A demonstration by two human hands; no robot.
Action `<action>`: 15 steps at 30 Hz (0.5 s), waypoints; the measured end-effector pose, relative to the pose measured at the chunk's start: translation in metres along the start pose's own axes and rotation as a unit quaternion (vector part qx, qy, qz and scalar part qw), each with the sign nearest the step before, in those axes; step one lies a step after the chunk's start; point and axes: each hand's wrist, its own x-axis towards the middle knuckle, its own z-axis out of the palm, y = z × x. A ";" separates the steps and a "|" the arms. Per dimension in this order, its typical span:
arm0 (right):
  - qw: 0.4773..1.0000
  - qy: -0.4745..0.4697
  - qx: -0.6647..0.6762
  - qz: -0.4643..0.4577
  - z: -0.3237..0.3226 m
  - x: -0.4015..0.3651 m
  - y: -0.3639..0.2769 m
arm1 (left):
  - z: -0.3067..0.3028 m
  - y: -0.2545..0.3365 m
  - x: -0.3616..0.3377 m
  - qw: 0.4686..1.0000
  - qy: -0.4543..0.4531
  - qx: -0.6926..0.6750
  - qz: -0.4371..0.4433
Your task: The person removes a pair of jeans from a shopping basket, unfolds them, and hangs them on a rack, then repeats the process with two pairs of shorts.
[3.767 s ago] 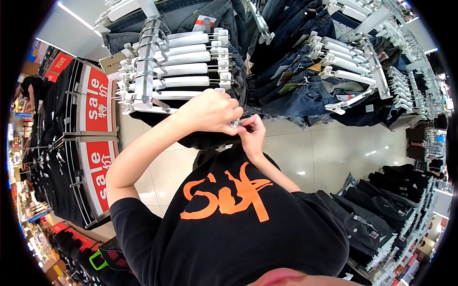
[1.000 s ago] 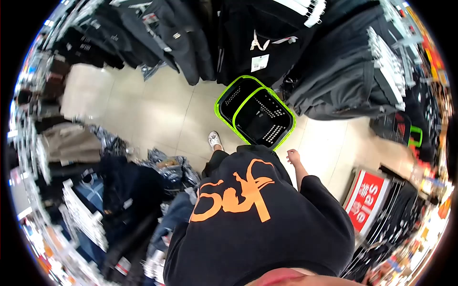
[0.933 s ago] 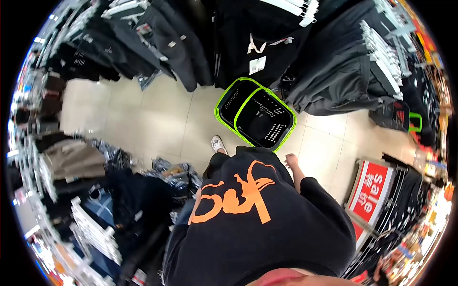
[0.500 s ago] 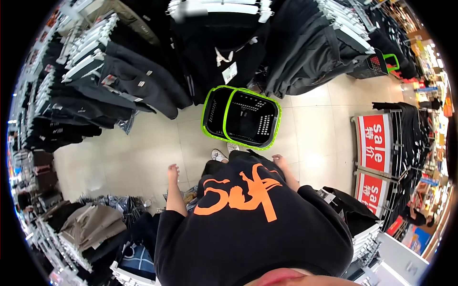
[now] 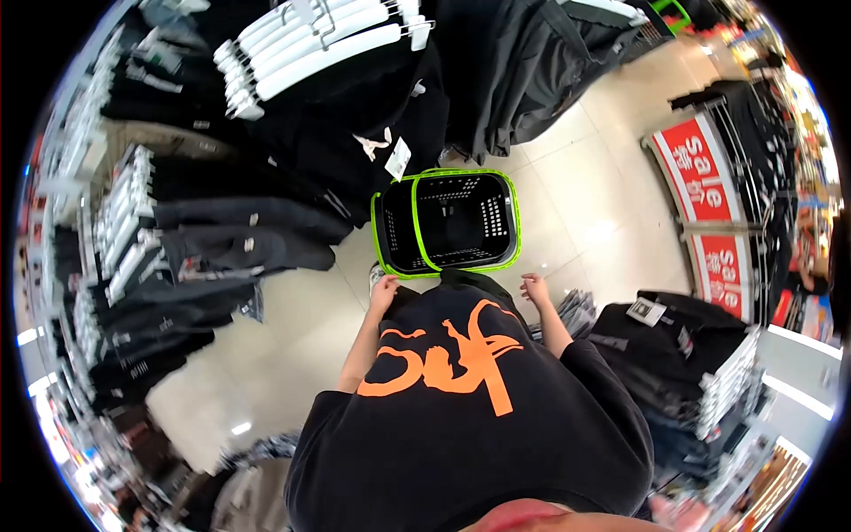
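My left hand [image 5: 384, 291] hangs right by the near left corner of a black shopping basket [image 5: 452, 222] with a bright green rim and handle. Its fingers are loosely bent, with nothing seen in them. On the other side, my right hand [image 5: 534, 288] hovers past the basket's near right corner, fingers apart and holding nothing. The perforated basket stands on the tiled floor in front of my feet, no goods visible inside, its handle lying across it. Just beyond, a black garment [image 5: 355, 133] with a white tag [image 5: 398, 160] hangs down almost to the basket's rim.
Clothes racks surround me: white hangers [image 5: 310, 49] ahead, dark trousers [image 5: 248, 248] at left, a grey garment [image 5: 532, 75] ahead right. Red sale signs [image 5: 700, 168] front a rack at right. Closer on the right hang black clothes [image 5: 665, 337]. Pale floor tiles [image 5: 266, 346] stretch left.
The view has turned to the right, so the racks and sale signs have shifted round. My left hand has come in close to the basket; my right hand stays near its right side.
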 end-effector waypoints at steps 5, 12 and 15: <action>0.974 0.139 0.158 0.080 0.066 -0.053 0.022 | -0.113 -0.042 0.024 0.988 -0.069 0.118 -0.073; 0.987 0.106 -0.092 0.081 0.232 -0.131 0.006 | -0.285 -0.067 0.056 0.979 -0.049 0.185 -0.071; 0.991 0.062 -0.114 -0.012 0.252 -0.151 -0.010 | -0.329 -0.073 0.057 0.960 -0.020 0.225 -0.167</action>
